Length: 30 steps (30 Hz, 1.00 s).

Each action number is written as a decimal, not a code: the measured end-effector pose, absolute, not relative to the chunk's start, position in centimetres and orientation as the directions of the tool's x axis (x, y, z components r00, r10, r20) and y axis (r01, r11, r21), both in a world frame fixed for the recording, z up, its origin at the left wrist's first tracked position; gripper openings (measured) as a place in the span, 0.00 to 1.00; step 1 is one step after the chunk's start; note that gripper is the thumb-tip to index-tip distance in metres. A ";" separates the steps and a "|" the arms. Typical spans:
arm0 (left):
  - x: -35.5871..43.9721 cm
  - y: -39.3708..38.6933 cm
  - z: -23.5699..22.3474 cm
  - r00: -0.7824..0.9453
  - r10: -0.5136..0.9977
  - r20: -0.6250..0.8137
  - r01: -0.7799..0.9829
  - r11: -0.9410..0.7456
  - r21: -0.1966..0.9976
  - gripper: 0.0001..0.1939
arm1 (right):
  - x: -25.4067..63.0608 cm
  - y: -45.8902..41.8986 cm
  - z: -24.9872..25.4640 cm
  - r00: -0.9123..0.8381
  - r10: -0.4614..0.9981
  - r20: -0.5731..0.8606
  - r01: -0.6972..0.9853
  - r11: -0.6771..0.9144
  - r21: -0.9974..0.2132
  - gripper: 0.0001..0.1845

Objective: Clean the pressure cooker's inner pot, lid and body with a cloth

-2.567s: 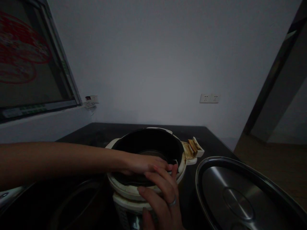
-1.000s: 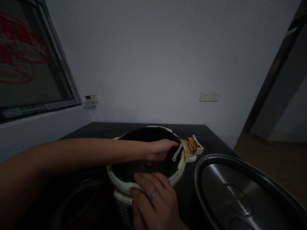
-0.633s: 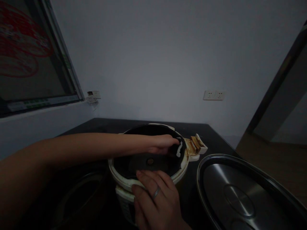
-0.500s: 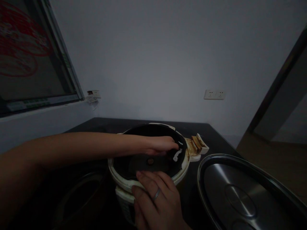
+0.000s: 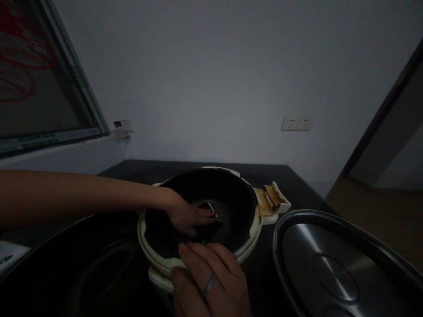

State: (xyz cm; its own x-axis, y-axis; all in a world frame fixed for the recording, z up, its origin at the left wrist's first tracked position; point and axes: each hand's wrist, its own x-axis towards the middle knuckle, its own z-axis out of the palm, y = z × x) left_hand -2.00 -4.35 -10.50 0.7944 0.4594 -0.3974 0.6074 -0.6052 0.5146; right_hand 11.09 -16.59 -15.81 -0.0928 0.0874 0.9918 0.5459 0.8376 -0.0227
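My left hand [image 5: 190, 216] reaches from the left into the black inner pot [image 5: 211, 180] of an electric cooker. Its fingers press a dark cloth-like piece [image 5: 210, 230] with pale edges against the pot's inside; the exact kind is hard to make out in the dim light. The cooker's off-white rim [image 5: 247, 252] is stained. At the near side my right hand [image 5: 211, 281], wearing a ring, has its fingers closed over that rim. My left palm hides part of the piece.
A brown-stained hinge or handle part [image 5: 272, 198] juts from the cooker's right side. On the right lies a large round metal lid [image 5: 320, 255]. A big dark pan [image 5: 82, 264] stands at the left on the black counter [image 5: 277, 174]. Wall sockets [image 5: 296, 123] are behind.
My left hand has moved with the dark piece from the pot's right inner wall leftward and down to its bottom. My right hand stays on the near rim. The view has shifted slightly.
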 end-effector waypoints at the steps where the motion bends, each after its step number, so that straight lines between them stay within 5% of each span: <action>1: -2.2 -4.4 -10.9 0.792 0.463 -0.398 0.611 -0.589 0.529 0.38 | 11.1 -16.6 -15.8 -0.094 0.087 0.992 0.546 0.838 -0.022 0.14; 17: -0.8 -1.8 -12.9 0.697 0.593 -0.403 0.711 -0.500 0.493 0.43 | 11.4 -16.6 -15.7 -0.134 0.085 0.987 0.540 0.842 0.001 0.14; 22: -0.9 -1.5 -11.1 0.639 0.695 -0.329 0.733 -0.422 0.533 0.32 | 11.6 -16.6 -15.5 -0.155 0.094 0.983 0.537 0.844 0.004 0.14; 26: -0.2 -1.4 -9.8 0.694 0.695 -0.188 0.714 -0.631 0.305 0.17 | 11.6 -16.7 -15.4 -0.156 0.099 0.983 0.540 0.842 0.001 0.14; 30: 0.8 -0.8 -10.5 0.677 0.607 -0.416 0.707 -0.693 0.138 0.06 | 11.3 -16.6 -15.5 -0.133 0.098 0.986 0.552 0.834 -0.008 0.16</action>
